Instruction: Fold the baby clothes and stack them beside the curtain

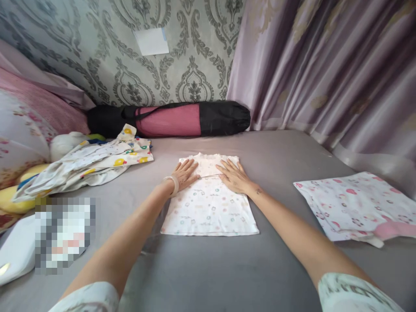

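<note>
A small white printed shirt [208,208] lies flat on the grey bed sheet [221,273], its upper part folded over toward me. On its upper left side my left hand [185,172] rests palm down with the fingers stretched out; a pale bracelet circles that wrist. Opposite, my right hand [233,175] presses flat on the upper right side, fingers spread. Neither hand grips the cloth. The palms cover parts of the shirt's side edges.
Crumpled printed clothes [97,158] lie at the left beside yellow and white plush toys [65,145]. Folded white-and-pink clothing [360,203] sits at the right. A black and pink rolled bag [169,120] lies along the wall. Purple curtains [292,65] hang at the right.
</note>
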`<state>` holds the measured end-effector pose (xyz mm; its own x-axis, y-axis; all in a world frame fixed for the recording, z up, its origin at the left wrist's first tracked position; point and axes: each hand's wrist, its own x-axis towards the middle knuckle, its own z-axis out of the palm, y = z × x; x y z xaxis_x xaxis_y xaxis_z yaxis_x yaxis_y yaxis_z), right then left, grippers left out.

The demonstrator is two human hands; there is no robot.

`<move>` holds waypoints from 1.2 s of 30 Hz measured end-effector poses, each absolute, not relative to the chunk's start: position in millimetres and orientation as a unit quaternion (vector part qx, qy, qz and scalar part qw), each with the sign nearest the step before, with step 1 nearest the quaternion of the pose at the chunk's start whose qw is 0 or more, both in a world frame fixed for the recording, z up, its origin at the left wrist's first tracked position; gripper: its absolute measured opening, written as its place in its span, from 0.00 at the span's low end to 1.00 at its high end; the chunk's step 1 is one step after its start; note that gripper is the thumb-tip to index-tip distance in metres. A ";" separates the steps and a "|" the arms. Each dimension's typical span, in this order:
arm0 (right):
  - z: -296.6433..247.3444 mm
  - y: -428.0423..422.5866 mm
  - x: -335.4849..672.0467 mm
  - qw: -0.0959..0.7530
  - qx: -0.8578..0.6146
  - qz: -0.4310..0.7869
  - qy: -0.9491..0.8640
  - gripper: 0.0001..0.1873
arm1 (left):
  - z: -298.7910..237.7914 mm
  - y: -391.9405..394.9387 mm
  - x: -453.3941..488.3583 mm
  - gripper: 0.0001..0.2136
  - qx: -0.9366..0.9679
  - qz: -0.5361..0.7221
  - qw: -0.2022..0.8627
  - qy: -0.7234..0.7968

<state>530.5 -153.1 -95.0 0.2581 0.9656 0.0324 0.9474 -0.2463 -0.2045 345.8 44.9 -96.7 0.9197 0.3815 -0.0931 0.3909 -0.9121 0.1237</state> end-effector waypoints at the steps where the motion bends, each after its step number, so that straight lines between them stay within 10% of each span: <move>1: -94.3 -152.0 531.0 0.091 -0.787 0.050 -0.608 0.28 | -96.1 45.2 346.9 0.31 0.977 -0.037 0.071 0.198; 24: -86.7 -240.2 464.1 0.101 -0.758 0.069 -0.641 0.33 | -101.0 -15.4 258.5 0.38 0.990 -0.044 0.072 0.113; 36: -69.4 -312.1 438.8 0.174 -0.706 0.067 -0.683 0.19 | -76.6 -43.2 193.3 0.18 0.985 0.064 0.152 0.041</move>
<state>438.8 -312.1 -69.4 0.0583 0.9879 0.1434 0.9416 -0.0067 -0.3366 193.3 -43.2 -76.6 0.9883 0.1012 0.1138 0.0623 -0.9504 0.3046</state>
